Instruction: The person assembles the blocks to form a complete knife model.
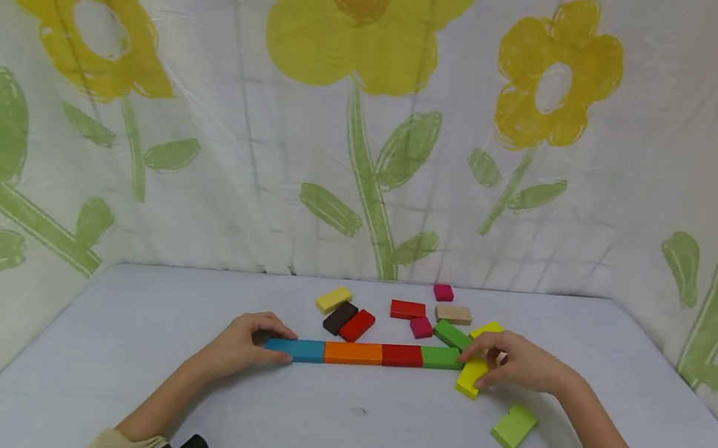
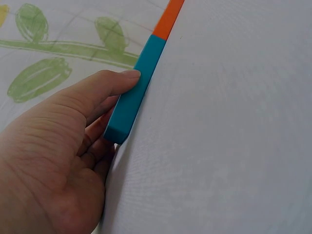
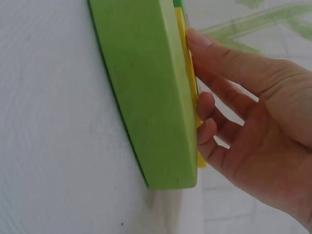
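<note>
A blue block (image 1: 299,350), an orange block (image 1: 353,352), a red block (image 1: 402,355) and a green block (image 1: 440,357) lie end to end in a row on the table. At the row's left end my left hand (image 1: 239,347) holds the blue block, thumb on the near side and fingers behind. My right hand (image 1: 523,362) pinches a yellow block (image 1: 469,381), which stands at an angle by the green end. In the right wrist view, a light green block (image 3: 139,97) fills the foreground and partly hides that yellow block.
Behind the row lie loose blocks: a pale yellow one (image 1: 333,299), a dark brown one (image 1: 340,319), several red and pink ones, a tan one (image 1: 453,314), a second green one (image 1: 451,333) and another yellow one (image 1: 487,329). A flower-printed curtain (image 1: 258,167) hangs behind the table.
</note>
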Demonstrator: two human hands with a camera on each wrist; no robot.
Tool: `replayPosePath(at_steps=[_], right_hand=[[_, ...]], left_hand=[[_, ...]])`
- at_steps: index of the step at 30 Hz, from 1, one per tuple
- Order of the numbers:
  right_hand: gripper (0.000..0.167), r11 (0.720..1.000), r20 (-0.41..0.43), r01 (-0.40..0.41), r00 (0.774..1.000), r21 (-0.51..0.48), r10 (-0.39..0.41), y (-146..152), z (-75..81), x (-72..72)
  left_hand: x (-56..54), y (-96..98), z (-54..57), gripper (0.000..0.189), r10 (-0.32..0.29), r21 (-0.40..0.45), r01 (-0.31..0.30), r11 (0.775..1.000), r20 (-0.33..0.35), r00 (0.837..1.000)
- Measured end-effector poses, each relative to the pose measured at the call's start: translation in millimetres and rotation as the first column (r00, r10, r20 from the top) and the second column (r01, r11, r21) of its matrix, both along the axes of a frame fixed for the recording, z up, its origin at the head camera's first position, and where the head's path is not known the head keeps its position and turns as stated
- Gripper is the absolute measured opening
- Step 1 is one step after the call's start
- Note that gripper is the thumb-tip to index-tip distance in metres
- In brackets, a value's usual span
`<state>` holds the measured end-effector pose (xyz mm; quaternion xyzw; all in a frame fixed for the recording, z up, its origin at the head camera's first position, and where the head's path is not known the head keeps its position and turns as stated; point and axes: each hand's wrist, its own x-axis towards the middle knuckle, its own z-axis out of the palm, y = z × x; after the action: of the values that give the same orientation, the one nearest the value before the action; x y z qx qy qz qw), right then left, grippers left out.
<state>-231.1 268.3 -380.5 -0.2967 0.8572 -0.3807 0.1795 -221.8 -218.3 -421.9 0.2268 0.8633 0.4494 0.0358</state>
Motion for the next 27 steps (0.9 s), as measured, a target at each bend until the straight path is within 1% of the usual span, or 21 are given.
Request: replayPosePath(at_steps=[5, 12, 18, 23, 27], right_hand=[[0.028, 1.000, 0.035, 0.008, 0.999, -0.003, -0.008, 5.1, -1.5, -0.4], [0.028, 1.000, 0.029, 0.029, 0.999, -0.001, -0.029, 12.4, -3.5, -1.3], [0.029, 0.999, 0.003, 0.047, 0.999, 0.021, -0.047, 21.8, -4.5, -2.8], [0.031, 0.995, -0.024, 0.093, 0.995, 0.041, -0.092, 27.0, -6.4, -4.0], [0.034, 0.992, -0.049, 0.123, 0.991, 0.035, -0.121, 25.8, -8.0, -3.9]], left_hand=[[-0.1, -0.1, 0.0, 0.028, -0.003, 0.007, 0.003, 1.000, 0.001, 1.000], [-0.6, -0.4, -0.7, 0.028, -0.008, 0.010, 0.008, 1.000, 0.000, 1.000], [0.1, -0.2, -0.1, 0.028, 0.001, 0.005, -0.001, 1.000, 0.004, 1.000], [0.1, 0.0, -0.6, 0.028, -0.003, 0.010, 0.003, 1.000, -0.002, 1.000], [0.1, 0.1, -0.6, 0.028, -0.008, 0.014, 0.008, 1.000, -0.005, 1.000]])
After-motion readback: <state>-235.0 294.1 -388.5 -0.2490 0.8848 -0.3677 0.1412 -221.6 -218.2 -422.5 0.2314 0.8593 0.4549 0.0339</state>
